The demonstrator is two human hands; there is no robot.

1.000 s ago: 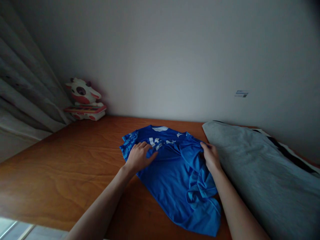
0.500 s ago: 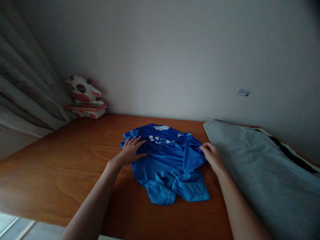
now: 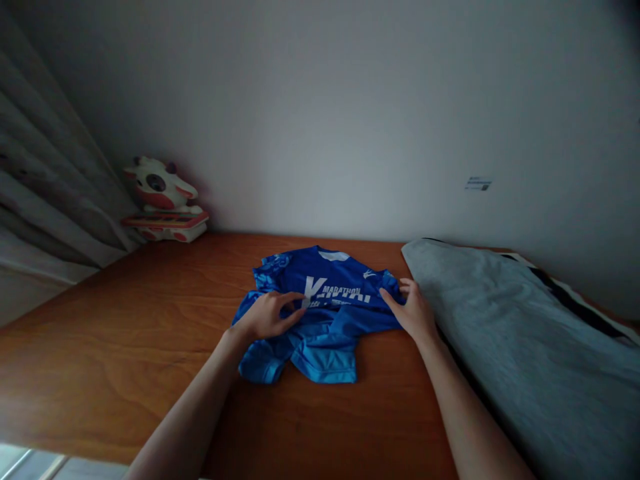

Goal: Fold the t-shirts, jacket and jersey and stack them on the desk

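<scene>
A blue shirt with white lettering lies creased on the wooden tabletop, its collar toward the wall and its lighter blue lower part bunched toward me. Over the shirt's left side is my left hand, fingers bent and apart, with the thumb near the lettering. My right hand rests at the right sleeve, thumb and fingers spread apart on the fabric. Neither hand visibly grips the cloth.
Grey fabric with a black and white edge covers the right side. A cow-shaped toy keyboard stands at the back left beside a curtain. Behind the table rises a wall with a small label.
The shirt's lower part has shifted left and up toward the collar, and more lettering shows. My left hand has moved slightly right and down; my right hand's fingers have spread.
</scene>
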